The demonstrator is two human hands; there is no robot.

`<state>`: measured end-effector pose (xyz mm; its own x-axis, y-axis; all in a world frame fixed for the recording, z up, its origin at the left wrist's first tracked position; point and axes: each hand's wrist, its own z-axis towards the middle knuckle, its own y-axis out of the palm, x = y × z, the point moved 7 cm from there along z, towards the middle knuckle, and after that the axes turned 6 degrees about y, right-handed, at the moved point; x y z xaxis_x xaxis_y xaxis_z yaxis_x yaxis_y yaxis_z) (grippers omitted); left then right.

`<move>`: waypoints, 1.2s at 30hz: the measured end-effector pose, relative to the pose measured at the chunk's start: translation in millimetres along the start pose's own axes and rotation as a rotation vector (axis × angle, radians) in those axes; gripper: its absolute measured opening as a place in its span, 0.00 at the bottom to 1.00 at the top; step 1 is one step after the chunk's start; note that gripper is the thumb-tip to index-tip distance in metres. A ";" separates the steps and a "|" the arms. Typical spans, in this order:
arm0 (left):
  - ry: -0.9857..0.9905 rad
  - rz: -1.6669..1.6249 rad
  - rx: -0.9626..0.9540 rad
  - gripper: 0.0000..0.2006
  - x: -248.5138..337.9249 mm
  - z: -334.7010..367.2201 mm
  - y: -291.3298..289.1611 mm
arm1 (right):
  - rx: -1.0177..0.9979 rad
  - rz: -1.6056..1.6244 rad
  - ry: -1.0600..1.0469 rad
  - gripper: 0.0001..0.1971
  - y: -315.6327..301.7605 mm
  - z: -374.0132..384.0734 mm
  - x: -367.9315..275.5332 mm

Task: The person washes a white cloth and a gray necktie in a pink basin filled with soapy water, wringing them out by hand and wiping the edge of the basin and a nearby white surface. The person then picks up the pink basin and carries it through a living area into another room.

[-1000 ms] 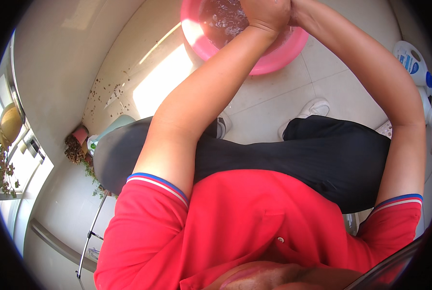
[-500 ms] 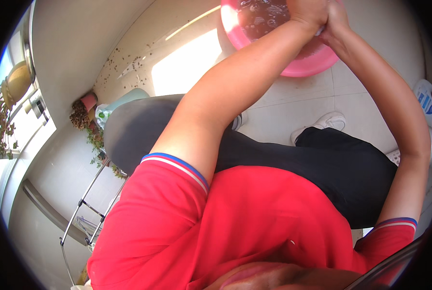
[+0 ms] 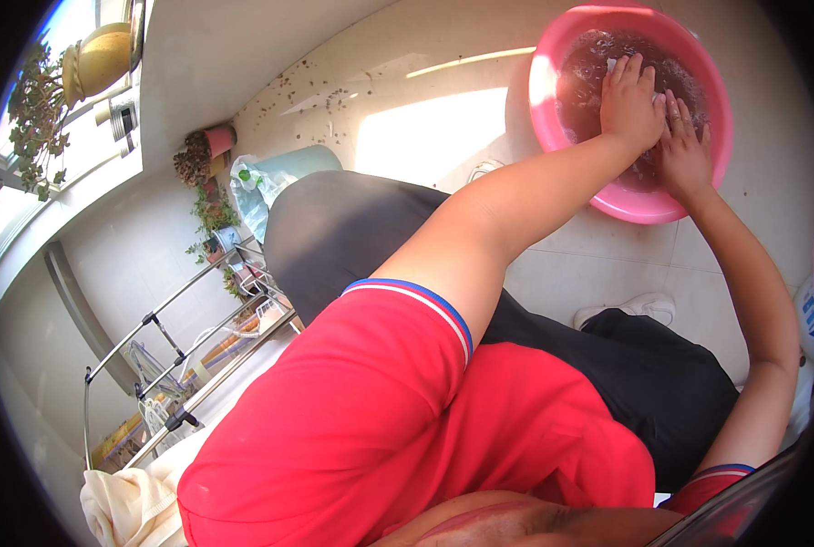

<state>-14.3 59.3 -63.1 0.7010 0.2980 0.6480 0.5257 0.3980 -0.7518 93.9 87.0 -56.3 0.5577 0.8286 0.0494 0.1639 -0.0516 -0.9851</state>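
Note:
A pink plastic basin [image 3: 542, 91] stands on the tiled floor at the upper right. Murky brownish water with suds [image 3: 582, 108] fills its lower part. My left hand [image 3: 632, 105] is over the middle of the basin, back up, fingers stretched forward. A small whitish bit [image 3: 611, 66] shows by its fingertips; I cannot tell what it is. Close beside it, my right hand [image 3: 685, 155] reaches in over the near right side, fingers extended and slightly apart. Both palms face down toward the water, and what lies under them is hidden.
A white shoe [image 3: 649, 308] is on the floor below the basin. At right is a white bottle with a blue label [image 3: 810, 305]. Potted plants [image 3: 208, 214], a plastic bag [image 3: 250, 196] and a metal rack [image 3: 165, 324] line the left. Dark crumbs [image 3: 307, 100] dot the floor.
The basin and both hands now appear lower and further right as the view shifts. My hands, pressed together before, are now side by side with fingers spread over the water.

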 end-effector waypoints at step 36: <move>-0.679 -1.595 0.070 0.17 42.2 35.7 21.8 | -0.073 2.336 1.056 0.25 5.6 51.4 66.6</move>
<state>9.6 111.5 -47.8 -0.7650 -0.1187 0.6329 0.4099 0.6683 0.6208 90.1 170.6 -67.0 -0.1675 -0.8695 -0.4647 -0.9236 -0.0264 0.3825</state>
